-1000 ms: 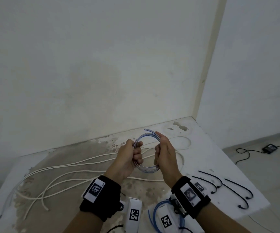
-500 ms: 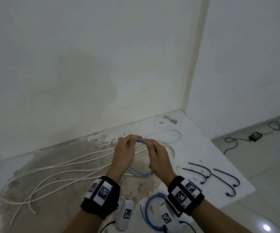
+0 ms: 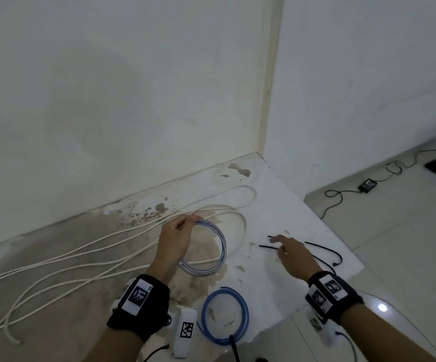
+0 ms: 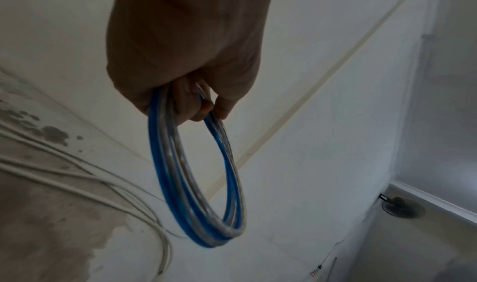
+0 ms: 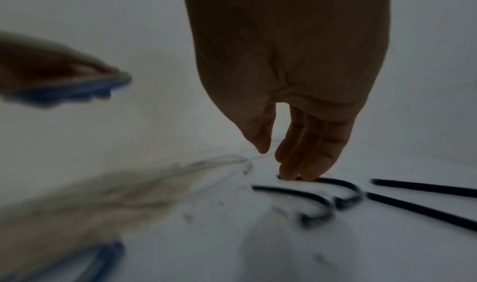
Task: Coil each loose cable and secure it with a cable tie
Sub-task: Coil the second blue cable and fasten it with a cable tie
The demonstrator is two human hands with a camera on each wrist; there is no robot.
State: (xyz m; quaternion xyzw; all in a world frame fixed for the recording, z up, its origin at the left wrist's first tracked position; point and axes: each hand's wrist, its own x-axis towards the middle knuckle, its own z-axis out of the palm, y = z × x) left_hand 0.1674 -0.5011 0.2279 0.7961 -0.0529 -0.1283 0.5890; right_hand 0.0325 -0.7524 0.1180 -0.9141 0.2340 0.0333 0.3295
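At the far left of the counter (image 3: 284, 205) the loose white cables (image 3: 62, 259) are lying uncoiled, running in long lines from the near left edge toward the back right corner, so by my reading most of the coiling is yet to be done. Next to the right, the left hand (image 3: 175, 241) is holding up a blue-and-clear coil (image 3: 211, 246), its fingers curled round the top of the bundle; the left wrist view is showing the loops gathered into one ring that is hanging below the fist, standing roughly upright on edge above the counter, with its long axis running top to bottom. No tie is showing on this coil, so it appears wound but not yet secured. In front of it, near the counter's front edge, a blue coil (image 3: 224, 314) is lying flat; something dark is crossing its near rim, but whether that is a fastened tie I cannot tell. Further right, the right hand (image 3: 292, 257) is reaching down with fingers straight and close together, gripping nothing, its fingertips (image 5: 296, 174) touching the end of one black cable tie (image 5: 335, 186) among several lying side by side. These ties (image 3: 324, 250) are lying flat with their straight ends pointing left toward the coil and their hooked ends toward the counter's right edge. The step in hand looks to be picking up a tie for the held coil.
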